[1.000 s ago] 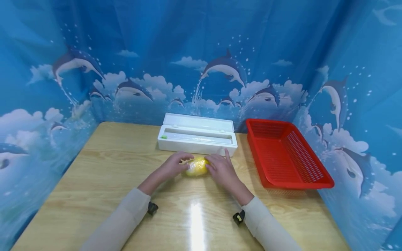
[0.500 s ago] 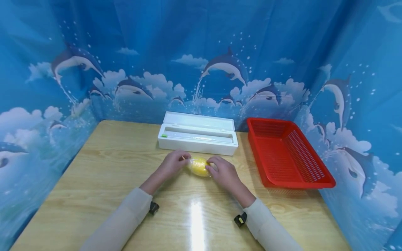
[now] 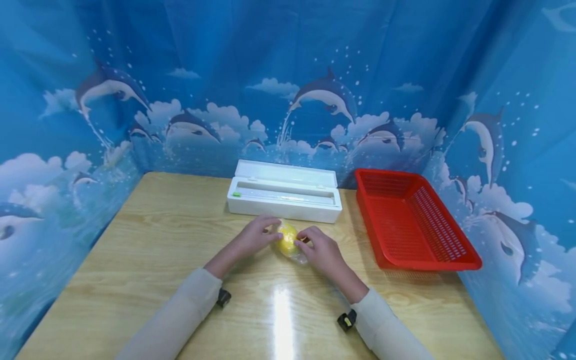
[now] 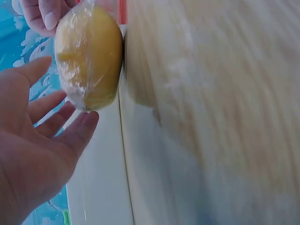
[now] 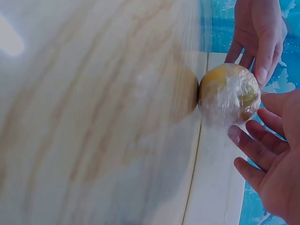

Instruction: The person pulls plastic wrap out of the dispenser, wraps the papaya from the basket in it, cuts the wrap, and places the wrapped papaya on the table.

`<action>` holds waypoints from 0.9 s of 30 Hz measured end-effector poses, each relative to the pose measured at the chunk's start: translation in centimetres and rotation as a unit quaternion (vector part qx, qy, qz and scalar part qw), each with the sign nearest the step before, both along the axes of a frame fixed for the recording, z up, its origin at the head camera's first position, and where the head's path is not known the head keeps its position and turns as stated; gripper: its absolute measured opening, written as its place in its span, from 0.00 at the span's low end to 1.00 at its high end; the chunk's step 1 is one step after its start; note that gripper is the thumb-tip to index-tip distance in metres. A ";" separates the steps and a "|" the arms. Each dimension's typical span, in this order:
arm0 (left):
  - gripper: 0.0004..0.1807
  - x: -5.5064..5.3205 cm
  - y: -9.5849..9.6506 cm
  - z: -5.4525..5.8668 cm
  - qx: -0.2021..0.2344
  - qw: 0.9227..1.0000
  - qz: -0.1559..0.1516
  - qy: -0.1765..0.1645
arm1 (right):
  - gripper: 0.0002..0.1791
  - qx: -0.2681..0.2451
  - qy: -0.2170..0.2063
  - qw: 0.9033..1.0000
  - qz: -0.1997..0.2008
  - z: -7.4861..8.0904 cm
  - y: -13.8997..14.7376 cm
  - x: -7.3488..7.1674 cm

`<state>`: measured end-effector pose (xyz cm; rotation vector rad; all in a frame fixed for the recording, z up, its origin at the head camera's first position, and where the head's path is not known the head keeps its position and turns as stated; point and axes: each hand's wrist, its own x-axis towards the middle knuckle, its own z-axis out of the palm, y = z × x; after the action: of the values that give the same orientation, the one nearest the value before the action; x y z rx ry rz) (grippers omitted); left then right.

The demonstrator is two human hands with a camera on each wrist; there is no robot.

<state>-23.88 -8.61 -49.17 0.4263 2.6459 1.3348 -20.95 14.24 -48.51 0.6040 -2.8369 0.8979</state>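
Observation:
A yellow oval fruit (image 3: 288, 240), wrapped in clear cling film, lies on the table between both hands. Its exact kind is hard to tell under the glossy film. The left hand (image 4: 42, 136) is beside one end, thumb and fingers spread and slightly bent near the film. On the other side, the right hand (image 5: 276, 145) has its thumb and fingertips at the fruit's edge, the fingers loosely bent. A loose film flap (image 3: 300, 258) sticks out on the near side. Just behind stands a long white cling film box (image 3: 284, 205), lid raised, with a small green slider (image 3: 236, 194).
A red plastic basket (image 3: 382, 240) with perforated sides stands to the right of the box. The wooden table (image 3: 148, 250) meets blue dolphin-print curtains (image 3: 216, 65) behind and at the sides. A bright light reflection lies on the table's near middle.
The fruit has turned from lying crosswise to pointing more toward the person, with a film flap now showing on its near side. Box and basket have stayed put.

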 end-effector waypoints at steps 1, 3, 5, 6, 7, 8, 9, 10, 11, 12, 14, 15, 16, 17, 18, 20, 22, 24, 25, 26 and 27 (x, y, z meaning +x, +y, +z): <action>0.30 0.1 0.1 0.1 -0.010 1.000 -0.004 0.001 | 0.08 -0.007 -0.003 1.000 0.005 0.0 0.0 0.0; 0.34 0.2 0.4 0.2 -0.031 0.999 -0.008 -0.003 | 0.07 -0.018 -0.010 1.000 0.015 -0.1 0.1 0.1; 0.36 0.3 0.5 0.4 -0.049 0.999 -0.013 -0.003 | 0.07 -0.025 -0.015 0.999 0.026 -0.2 0.2 0.2; 0.37 0.3 0.6 0.4 -0.050 0.999 -0.015 -0.005 | 0.07 -0.027 -0.017 0.999 0.032 -0.2 0.3 0.2; 0.38 0.4 0.7 0.5 -0.047 0.999 -0.017 -0.008 | 0.07 -0.028 -0.018 0.999 0.035 -0.2 0.3 0.2; 0.39 0.4 0.8 0.5 -0.041 0.999 -0.018 -0.014 | 0.07 -0.028 -0.018 0.999 0.039 -0.2 0.4 0.2; 0.39 0.4 0.8 0.5 -0.036 0.999 -0.020 -0.018 | 0.08 -0.027 -0.018 0.999 0.042 -0.2 0.4 0.3; 0.40 0.4 0.9 0.5 -0.031 0.999 -0.022 -0.022 | 0.08 -0.028 -0.017 0.998 0.044 -0.3 0.5 0.3; 0.40 0.4 1.0 0.4 -0.025 0.999 -0.025 -0.026 | 0.08 -0.029 -0.016 0.998 0.048 -0.2 0.5 0.4; 0.40 0.3 1.0 0.3 -0.019 0.999 -0.027 -0.029 | 0.08 -0.029 -0.015 0.998 0.051 -0.3 0.6 0.4; 0.39 0.2 1.2 0.1 -0.009 0.999 -0.031 -0.033 | 0.09 -0.028 -0.012 0.998 0.058 -0.3 0.7 0.5; 0.38 0.1 1.2 0.0 -0.010 0.999 -0.033 -0.033 | 0.09 -0.026 -0.012 0.998 0.061 -0.3 0.7 0.6; 0.38 0.0 1.3 -0.1 -0.007 0.999 -0.033 -0.034 | 0.09 -0.027 -0.010 0.997 0.067 -0.4 0.7 0.6; 0.37 0.0 1.4 -0.1 -0.006 0.999 -0.034 -0.034 | 0.09 -0.026 -0.008 0.997 0.072 -0.4 0.8 0.7; 0.37 -0.1 1.4 -0.2 -0.007 0.999 -0.034 -0.035 | 0.09 -0.024 -0.006 0.997 0.075 -0.5 0.8 0.7; 0.36 -0.2 1.5 -0.2 -0.007 0.999 -0.033 -0.038 | 0.09 -0.021 -0.003 0.996 0.083 -0.6 1.0 0.8; 0.36 -0.2 1.6 -0.3 -0.006 0.999 -0.033 -0.042 | 0.10 -0.018 0.003 0.995 0.096 -0.8 1.3 0.9; 0.37 -0.2 1.6 -0.3 -0.009 0.998 -0.033 -0.045 | 0.12 -0.019 0.009 0.993 0.114 -1.0 1.6 0.9; 0.37 -0.2 1.6 -0.3 -0.011 0.998 -0.033 -0.047 | 0.13 -0.022 0.016 0.991 0.129 -1.1 1.8 0.9; 0.37 -0.2 1.7 -0.3 -0.013 0.998 -0.032 -0.047 | 0.15 -0.024 0.022 0.989 0.146 -1.1 2.0 0.9; 0.38 -0.2 1.7 -0.3 -0.014 0.998 -0.031 -0.048 | 0.16 -0.021 0.029 0.986 0.161 -1.2 2.2 0.9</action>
<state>-24.12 -6.94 -49.48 0.4264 2.5470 1.2665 -20.01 16.41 -49.69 1.0866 -2.7048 0.9647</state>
